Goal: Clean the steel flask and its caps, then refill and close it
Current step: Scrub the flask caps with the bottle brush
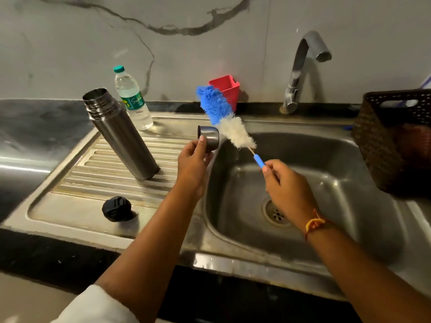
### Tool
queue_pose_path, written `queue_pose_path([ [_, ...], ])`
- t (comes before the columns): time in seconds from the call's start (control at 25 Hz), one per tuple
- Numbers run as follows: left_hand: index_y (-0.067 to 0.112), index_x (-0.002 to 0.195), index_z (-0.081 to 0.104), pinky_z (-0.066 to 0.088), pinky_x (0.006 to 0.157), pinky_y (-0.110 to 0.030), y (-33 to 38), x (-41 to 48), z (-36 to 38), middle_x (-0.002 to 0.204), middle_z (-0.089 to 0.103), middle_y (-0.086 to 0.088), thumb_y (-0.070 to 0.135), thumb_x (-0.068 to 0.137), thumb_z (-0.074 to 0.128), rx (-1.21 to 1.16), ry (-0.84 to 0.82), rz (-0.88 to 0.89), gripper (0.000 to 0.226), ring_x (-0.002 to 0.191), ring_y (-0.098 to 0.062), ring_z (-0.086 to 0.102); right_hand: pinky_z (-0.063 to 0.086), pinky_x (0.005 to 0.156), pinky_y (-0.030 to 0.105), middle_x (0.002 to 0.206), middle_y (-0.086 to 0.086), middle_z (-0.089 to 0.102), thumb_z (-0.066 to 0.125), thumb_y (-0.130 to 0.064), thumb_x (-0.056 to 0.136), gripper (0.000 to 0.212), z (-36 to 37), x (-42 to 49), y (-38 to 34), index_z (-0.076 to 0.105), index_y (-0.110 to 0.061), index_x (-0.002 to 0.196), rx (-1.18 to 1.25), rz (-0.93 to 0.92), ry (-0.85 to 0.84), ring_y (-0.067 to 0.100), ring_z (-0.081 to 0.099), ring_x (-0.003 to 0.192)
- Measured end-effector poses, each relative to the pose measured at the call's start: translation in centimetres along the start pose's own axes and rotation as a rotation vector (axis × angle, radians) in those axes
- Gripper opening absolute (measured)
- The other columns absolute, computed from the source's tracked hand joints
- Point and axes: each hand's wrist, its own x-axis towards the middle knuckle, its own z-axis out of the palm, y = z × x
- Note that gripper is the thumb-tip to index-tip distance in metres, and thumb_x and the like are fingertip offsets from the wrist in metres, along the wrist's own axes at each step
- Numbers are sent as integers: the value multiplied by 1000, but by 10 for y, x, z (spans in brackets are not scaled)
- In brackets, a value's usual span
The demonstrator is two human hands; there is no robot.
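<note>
The open steel flask (121, 134) stands on the ribbed drainboard (77, 201) at the left. Its black inner cap (116, 209) lies on the drainboard nearer to me. My left hand (193, 164) holds the steel cup cap (209, 137) between thumb and fingers at the basin's left edge. My right hand (283, 183) pinches the blue handle of a bottle brush (225, 117) with blue and white bristles. The brush points up and left over the basin, and its white bristles are right beside the cup cap.
A plastic water bottle (131, 99) stands behind the flask. A red holder (226, 89) hangs at the wall. The tap (303, 66) rises behind the sink basin (326, 159), and no water is seen running. A dark woven basket (396, 136) sits at the right.
</note>
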Motion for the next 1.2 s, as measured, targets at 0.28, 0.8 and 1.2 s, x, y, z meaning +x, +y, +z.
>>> queue_pose_path([
  [0.28,27,106,70,52,89,-24,-7,15,-19,109,74,1,32,106,53,263,139,252,17,103,-9,65,45,55,29,73,-9,69,46,-27,100,5,18,-2,13,50,-29,98,145,-72,-28,12,63,53],
  [0.8,18,107,66,49,103,-32,20,1,-27,119,69,-9,17,107,49,-51,22,297,17,117,-23,65,56,70,41,82,-4,70,50,-32,98,9,3,-34,-8,51,-33,107,-28,-242,-23,16,65,70],
  [1.2,11,124,67,48,109,-36,34,14,-29,119,74,-10,10,105,51,-115,-145,290,25,115,-18,68,43,54,13,75,-9,66,51,-33,100,27,3,-30,-6,58,-40,125,42,-169,-139,1,60,61],
])
